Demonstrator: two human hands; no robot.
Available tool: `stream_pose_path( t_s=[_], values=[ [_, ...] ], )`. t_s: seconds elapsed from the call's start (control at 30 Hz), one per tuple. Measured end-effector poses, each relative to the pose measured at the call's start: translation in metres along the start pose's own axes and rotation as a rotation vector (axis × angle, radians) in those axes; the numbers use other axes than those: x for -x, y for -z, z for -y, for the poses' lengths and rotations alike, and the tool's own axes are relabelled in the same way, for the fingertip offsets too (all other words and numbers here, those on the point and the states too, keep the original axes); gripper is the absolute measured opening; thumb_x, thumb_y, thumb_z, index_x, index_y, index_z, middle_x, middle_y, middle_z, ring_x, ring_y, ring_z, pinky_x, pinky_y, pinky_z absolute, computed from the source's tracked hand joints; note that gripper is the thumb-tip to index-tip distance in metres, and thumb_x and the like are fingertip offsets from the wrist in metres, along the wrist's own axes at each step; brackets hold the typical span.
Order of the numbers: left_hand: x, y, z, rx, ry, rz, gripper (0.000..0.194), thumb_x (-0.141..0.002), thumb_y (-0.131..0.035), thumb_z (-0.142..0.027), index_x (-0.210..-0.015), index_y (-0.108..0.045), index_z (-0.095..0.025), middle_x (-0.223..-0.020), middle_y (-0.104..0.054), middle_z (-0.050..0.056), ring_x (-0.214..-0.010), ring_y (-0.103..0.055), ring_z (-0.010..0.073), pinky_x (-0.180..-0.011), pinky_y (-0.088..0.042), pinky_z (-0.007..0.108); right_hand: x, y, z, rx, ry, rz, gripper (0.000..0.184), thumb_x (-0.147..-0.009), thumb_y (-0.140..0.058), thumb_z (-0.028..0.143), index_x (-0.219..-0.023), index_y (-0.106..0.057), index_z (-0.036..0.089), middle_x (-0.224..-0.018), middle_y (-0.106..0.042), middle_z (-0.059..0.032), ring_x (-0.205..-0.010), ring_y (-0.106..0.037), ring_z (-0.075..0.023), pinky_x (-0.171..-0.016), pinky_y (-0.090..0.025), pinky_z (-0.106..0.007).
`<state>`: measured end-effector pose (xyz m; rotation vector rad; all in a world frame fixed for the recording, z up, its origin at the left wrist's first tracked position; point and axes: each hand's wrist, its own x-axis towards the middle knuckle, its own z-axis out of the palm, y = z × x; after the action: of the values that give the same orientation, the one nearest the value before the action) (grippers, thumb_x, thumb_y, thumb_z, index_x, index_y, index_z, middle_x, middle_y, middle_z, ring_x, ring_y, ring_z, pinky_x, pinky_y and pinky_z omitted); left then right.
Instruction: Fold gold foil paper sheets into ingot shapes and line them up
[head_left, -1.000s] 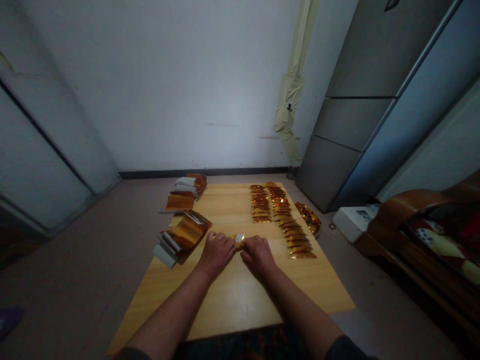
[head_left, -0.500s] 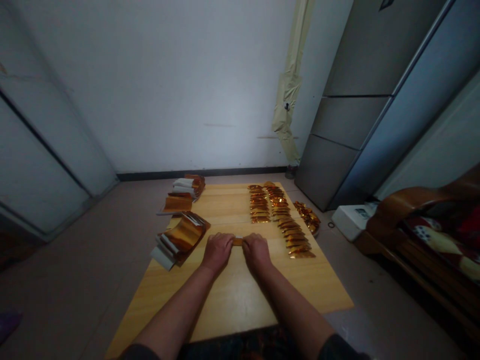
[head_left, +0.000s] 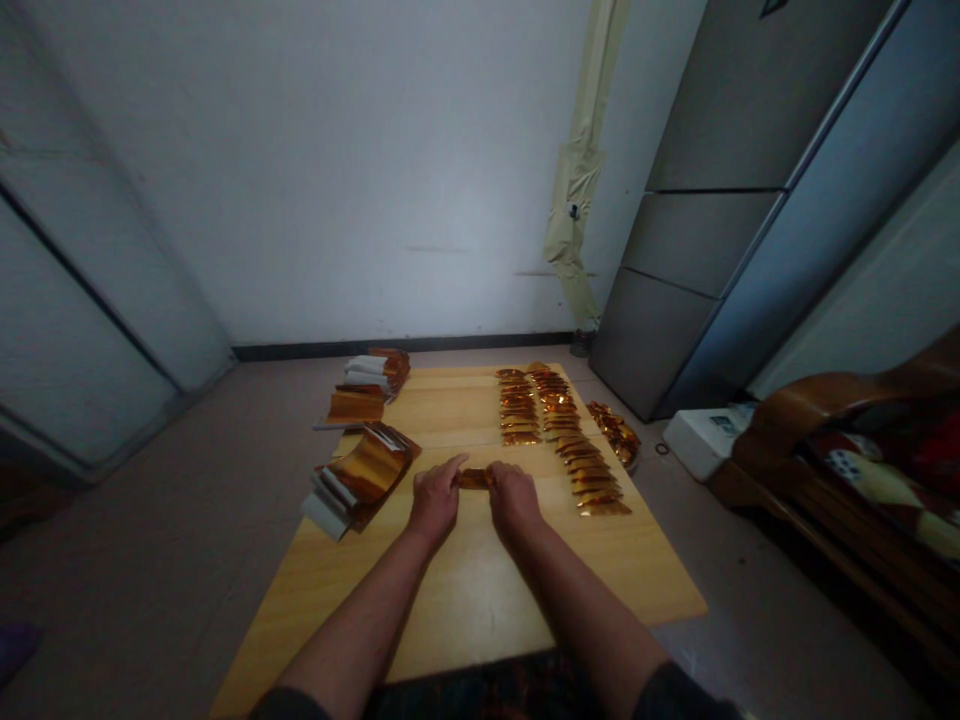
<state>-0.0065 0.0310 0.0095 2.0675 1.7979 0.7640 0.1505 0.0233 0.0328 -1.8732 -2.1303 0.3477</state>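
Between my two hands, over the middle of the wooden table (head_left: 469,590), is a small folded piece of gold foil paper (head_left: 473,479). My left hand (head_left: 436,497) pinches its left end, with the thumb side raised a little. The right end is gripped by my right hand (head_left: 513,492), fingers curled in. Left of my hands lies a fanned stack of gold foil paper sheets (head_left: 371,468) with pale backs. To the right, folded gold pieces (head_left: 590,475) overlap in a row, and another row (head_left: 518,408) stands farther back.
More foil sheets (head_left: 356,405) lie at the table's far left edge. Beyond the right edge, a container of shiny gold pieces (head_left: 616,435) sits low. A grey refrigerator (head_left: 682,250), a white box (head_left: 701,440) and a wooden seat (head_left: 817,440) are on the right. A wall is behind.
The paper between my hands now shows its gold face, where a pale strip showed before. My left fingers have lifted and shifted slightly left. The rows and stacks have stayed put.
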Motion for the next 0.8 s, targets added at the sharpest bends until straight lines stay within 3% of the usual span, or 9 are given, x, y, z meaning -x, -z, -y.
stream_pose_path(
  t_s=[0.3, 0.47, 0.8],
  values=[
    [-0.0020, -0.0006, -0.0016, -0.018, 0.075, 0.021, 0.056, -0.084, -0.045, -0.010, -0.137, -0.048, -0.029, -0.106, -0.071, 0.004, -0.102, -0.062, 0.0196, -0.095, -0.031, 0.038, -0.0015, -0.0004, 0.0059, -0.007, -0.114, -0.010, 0.022, -0.095, -0.045, 0.019, -0.107, -0.063, 0.022, -0.099, -0.070, -0.0081, -0.095, -0.060, -0.0206, -0.076, -0.031, -0.030],
    [-0.0013, -0.0005, -0.0026, 0.014, 0.093, 0.008, 0.055, -0.084, -0.046, -0.011, -0.135, -0.049, -0.030, -0.105, -0.072, 0.003, -0.102, -0.062, 0.0191, -0.096, -0.032, 0.038, -0.0003, -0.0023, 0.0083, 0.015, -0.099, -0.031, 0.022, -0.095, -0.044, 0.016, -0.101, -0.064, 0.021, -0.097, -0.070, -0.0079, -0.095, -0.059, -0.0217, -0.074, -0.031, -0.031],
    [-0.0024, 0.0001, -0.0047, 0.049, 0.100, -0.018, 0.027, -0.082, -0.051, -0.009, -0.101, -0.063, -0.024, -0.095, -0.071, 0.002, -0.096, -0.063, 0.0178, -0.090, -0.039, 0.032, -0.0046, -0.0029, 0.0053, 0.027, -0.095, -0.002, 0.018, -0.094, -0.047, 0.019, -0.098, -0.065, 0.021, -0.094, -0.070, -0.0070, -0.089, -0.060, -0.0197, -0.071, -0.032, -0.028]
  ],
)
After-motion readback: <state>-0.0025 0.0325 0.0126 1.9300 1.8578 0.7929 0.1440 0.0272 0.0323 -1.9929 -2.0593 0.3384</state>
